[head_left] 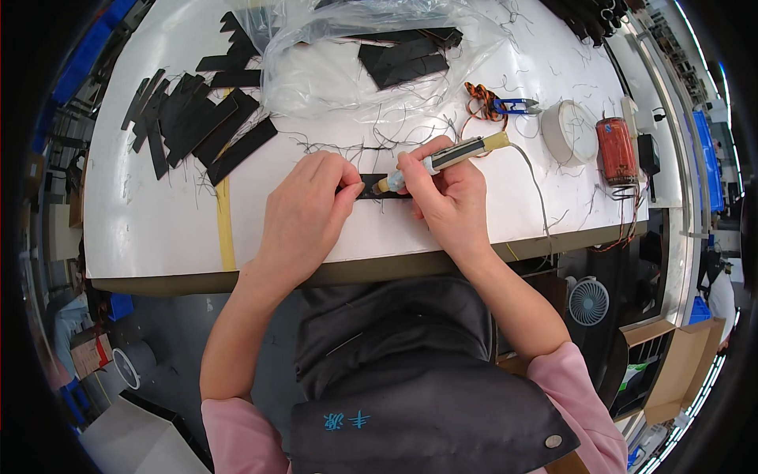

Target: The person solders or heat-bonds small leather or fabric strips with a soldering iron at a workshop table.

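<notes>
A short black fabric strip (371, 180) lies on the white tabletop in front of me. The fingers of my left hand (306, 207) are closed in a pinch at its left end. In my right hand (454, 204) is a corded pen-shaped tool (462, 152), pale and dark with yellowish tape at its back end. Its tip points down and left, at or just over the strip beside my left fingertips; contact is hard to make out. My right fingers cover part of the tool and the strip's right end. Loose dark threads (379, 146) are scattered just beyond both hands.
Several black strips (197, 122) are heaped at the left. A clear plastic bag (316, 79) with more black pieces spreads across the back. To the right are blue thread snips (515, 106) on an orange-black cord, a white round container (567, 133) and a red cylinder (616, 150) with wires.
</notes>
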A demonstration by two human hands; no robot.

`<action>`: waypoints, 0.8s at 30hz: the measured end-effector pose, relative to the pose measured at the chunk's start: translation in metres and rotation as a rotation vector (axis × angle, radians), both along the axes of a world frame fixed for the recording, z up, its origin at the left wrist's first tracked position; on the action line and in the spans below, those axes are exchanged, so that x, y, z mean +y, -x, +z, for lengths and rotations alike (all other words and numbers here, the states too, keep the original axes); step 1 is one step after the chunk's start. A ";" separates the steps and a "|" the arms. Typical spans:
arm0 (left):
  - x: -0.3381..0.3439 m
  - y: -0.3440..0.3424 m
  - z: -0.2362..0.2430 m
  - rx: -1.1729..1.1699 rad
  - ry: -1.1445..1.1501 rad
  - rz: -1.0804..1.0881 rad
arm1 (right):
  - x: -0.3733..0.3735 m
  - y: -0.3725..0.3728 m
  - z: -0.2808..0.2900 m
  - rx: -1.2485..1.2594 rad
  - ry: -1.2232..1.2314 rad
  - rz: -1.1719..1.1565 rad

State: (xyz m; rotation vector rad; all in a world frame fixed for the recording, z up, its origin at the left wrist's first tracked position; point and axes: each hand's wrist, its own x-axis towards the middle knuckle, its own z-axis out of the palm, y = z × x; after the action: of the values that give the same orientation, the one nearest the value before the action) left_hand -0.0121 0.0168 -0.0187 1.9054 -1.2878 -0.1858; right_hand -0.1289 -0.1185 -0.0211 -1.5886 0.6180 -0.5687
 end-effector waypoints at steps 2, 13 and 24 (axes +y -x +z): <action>0.000 0.000 0.000 0.005 -0.003 -0.003 | 0.000 0.000 0.000 0.015 0.015 -0.007; 0.001 0.000 0.001 -0.002 -0.008 0.000 | -0.002 0.000 -0.003 0.033 0.081 -0.013; 0.003 -0.012 0.008 0.081 0.008 0.162 | -0.005 0.004 0.003 -0.118 -0.179 -0.024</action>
State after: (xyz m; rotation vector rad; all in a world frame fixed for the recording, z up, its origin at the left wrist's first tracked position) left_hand -0.0005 0.0195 -0.0107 1.9647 -1.0742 -0.1729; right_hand -0.1333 -0.1231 -0.0179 -1.3720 0.5832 -0.6033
